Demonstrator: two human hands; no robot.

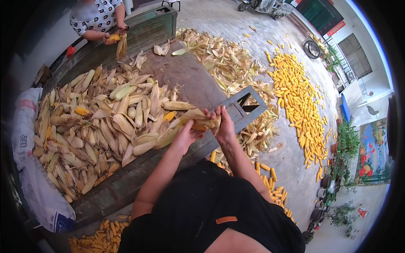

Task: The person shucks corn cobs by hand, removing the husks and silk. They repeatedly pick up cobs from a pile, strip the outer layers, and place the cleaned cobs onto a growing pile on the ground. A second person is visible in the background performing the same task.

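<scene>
Between my two hands is an ear of corn (200,125) with part of its yellow-brown kernels showing and dry husk leaves still around it. My left hand (186,136) grips its lower left side. My right hand (225,125) has its fingers on the husk at the other end. Loose husk leaves trail from the ear toward the lower left. Below and left of it, a large heap of unhusked corn (120,117) fills the bed of a metal cart or truck (190,76). The ear is held just above the bed's near side wall (126,180).
Across the bed, another person (98,19) holds a partly husked ear (115,38). White woven sacks (41,189) line the left end. Stripped husks (227,60) lie beyond the open end, and husked cobs (297,104) spread over the concrete. More cobs (104,237) lie beneath me.
</scene>
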